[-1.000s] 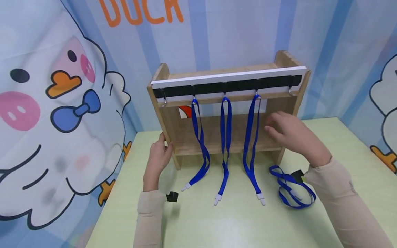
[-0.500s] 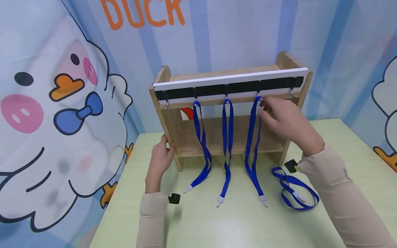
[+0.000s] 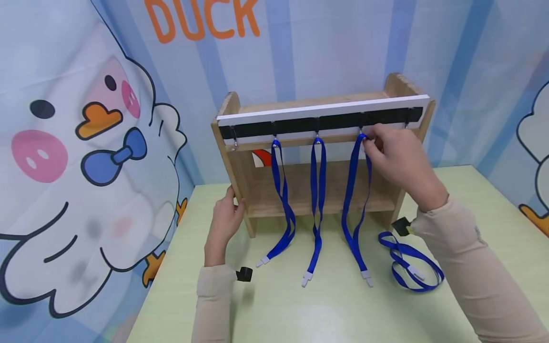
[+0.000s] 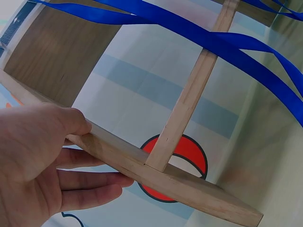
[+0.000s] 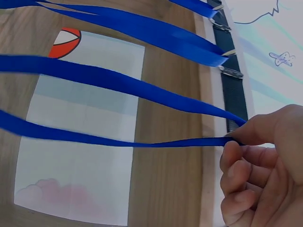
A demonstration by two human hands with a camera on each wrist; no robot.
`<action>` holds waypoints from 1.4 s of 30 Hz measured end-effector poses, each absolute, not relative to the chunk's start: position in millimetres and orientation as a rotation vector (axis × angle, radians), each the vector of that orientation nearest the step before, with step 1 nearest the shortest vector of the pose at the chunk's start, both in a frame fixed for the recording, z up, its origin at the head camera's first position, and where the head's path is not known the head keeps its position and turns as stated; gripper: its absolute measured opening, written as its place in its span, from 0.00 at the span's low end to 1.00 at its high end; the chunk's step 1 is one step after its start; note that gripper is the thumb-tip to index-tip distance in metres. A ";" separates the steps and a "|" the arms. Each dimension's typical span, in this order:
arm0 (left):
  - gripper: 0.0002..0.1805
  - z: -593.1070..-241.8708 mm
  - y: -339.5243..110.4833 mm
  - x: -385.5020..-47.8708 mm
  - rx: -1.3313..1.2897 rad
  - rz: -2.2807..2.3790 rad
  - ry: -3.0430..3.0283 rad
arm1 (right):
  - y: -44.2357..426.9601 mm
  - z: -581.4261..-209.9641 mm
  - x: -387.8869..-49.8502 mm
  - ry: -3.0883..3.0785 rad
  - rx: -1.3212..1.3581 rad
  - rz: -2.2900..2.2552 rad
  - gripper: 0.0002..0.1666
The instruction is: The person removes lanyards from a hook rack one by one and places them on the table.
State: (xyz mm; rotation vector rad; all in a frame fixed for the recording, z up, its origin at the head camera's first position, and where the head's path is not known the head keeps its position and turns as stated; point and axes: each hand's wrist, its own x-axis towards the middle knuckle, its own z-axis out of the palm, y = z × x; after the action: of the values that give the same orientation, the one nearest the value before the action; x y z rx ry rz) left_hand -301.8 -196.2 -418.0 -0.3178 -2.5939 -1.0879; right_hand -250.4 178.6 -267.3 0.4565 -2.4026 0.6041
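Observation:
A wooden rack (image 3: 321,209) stands on the table, with a white-and-black hook strip (image 3: 296,125) along its top front. From its hooks hang three blue lanyards, a left one (image 3: 284,200), a middle one (image 3: 317,190) and a right one (image 3: 349,200), each with a white clip at the bottom. My right hand (image 3: 401,159) pinches the top of the right lanyard's loop at its hook; in the right wrist view thumb and forefinger meet on the strap (image 5: 180,143). My left hand (image 3: 225,219) grips the rack's left side panel (image 4: 113,153), thumb on the front edge, fingers behind.
Another blue lanyard (image 3: 411,267) lies loosely coiled on the pale green table (image 3: 300,314), right of the rack. Bare hooks show at the strip's left end (image 3: 234,143) and near its right end. A cartoon duck cloth (image 3: 343,47) hangs behind and at the sides.
My right hand has moved left and up from beside the rack's right side to the right lanyard's top and now pinches it. My left hand keeps its grip on the side panel.

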 end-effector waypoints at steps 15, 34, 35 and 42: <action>0.25 -416.2 -195.8 -299.4 -0.313 -1.076 -2.604 | 188.3 -265.7 -210.4 -2.409 0.488 0.609 0.08; 0.26 -418.7 -199.3 -297.7 -0.308 -1.081 -2.594 | 203.7 -276.8 -147.5 -2.446 0.482 0.453 0.09; 0.26 -419.3 -199.8 -297.7 -0.310 -1.081 -2.592 | 204.3 -279.3 -144.6 -2.443 0.481 0.442 0.09; 0.26 -418.9 -196.3 -299.3 -0.321 -1.093 -2.593 | 208.5 -296.5 -123.1 -2.423 0.469 0.418 0.10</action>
State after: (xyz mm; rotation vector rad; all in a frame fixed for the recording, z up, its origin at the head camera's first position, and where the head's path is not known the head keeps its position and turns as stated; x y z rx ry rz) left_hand -299.3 -196.3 -418.9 -0.3206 -2.5926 -1.0930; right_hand -123.1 208.5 -296.5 0.4692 -2.4229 0.4183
